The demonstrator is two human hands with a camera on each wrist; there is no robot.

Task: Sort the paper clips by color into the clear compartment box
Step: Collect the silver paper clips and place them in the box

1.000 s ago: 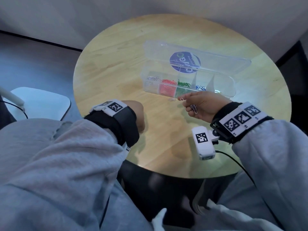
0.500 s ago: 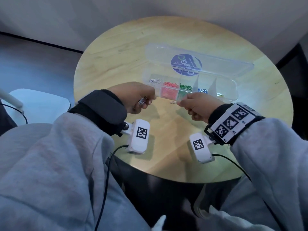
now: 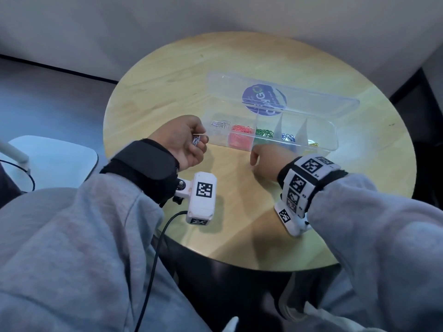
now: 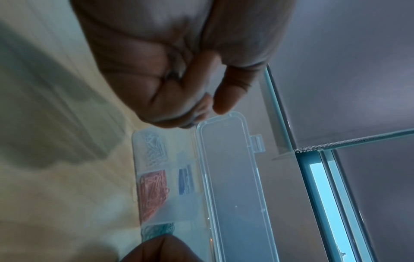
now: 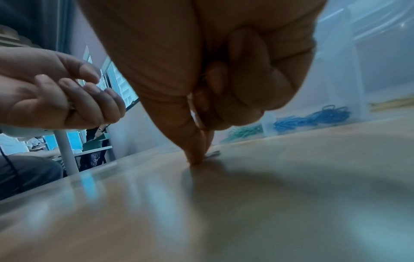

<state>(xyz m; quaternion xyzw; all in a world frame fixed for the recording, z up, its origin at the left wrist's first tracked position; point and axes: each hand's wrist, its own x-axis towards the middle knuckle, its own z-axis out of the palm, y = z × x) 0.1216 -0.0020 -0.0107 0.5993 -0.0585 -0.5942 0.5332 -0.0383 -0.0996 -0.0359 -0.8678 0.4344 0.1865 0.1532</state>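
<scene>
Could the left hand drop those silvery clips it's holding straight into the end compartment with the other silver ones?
Probably yes. The left hand holds the silver clips right beside that end compartment, the box's lid lies folded back, and the right hand is down on the table, clear of it.

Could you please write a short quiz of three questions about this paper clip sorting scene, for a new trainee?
1. True or false: the lid of the clear compartment box is closed.
2. Which hand holds white paper clips above the table? A) left hand B) right hand
3. Fill in: between the white clips and the green clips, the box holds ___ clips.

Key
1. False; the lid lies open behind the box.
2. A; the right hand's fingers press down on a clip on the table.
3. Red.
</scene>
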